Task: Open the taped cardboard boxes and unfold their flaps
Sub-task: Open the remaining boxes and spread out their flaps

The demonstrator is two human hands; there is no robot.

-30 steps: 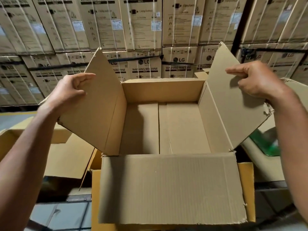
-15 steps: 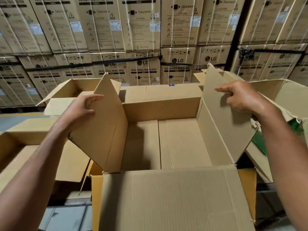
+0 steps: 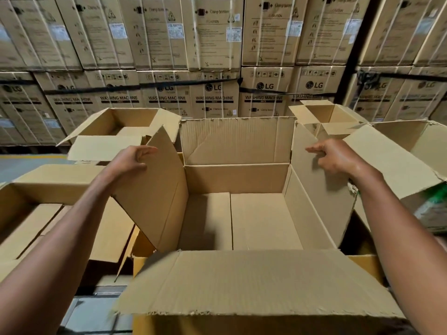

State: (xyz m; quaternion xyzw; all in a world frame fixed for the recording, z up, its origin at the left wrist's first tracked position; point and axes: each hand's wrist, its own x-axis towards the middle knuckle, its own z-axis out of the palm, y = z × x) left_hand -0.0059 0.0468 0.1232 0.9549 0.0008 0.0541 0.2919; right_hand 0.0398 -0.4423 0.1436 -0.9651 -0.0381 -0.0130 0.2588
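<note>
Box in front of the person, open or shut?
Open. All four flaps of the box are up or folded out, each hand holds a side flap, inside looks empty.

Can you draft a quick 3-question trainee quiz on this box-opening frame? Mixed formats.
1. True or false: the left hand and right hand each hold a side flap of the open box.
2. Multiple choice: the near flap of that box is
A. taped shut
B. folded outward toward the person
C. torn off
3. Fill in: the product name printed on the stacked cartons behind reads "washing ____".

Key
1. True: the left hand grips the left flap, the right hand grips the right flap.
2. B
3. machine
</note>
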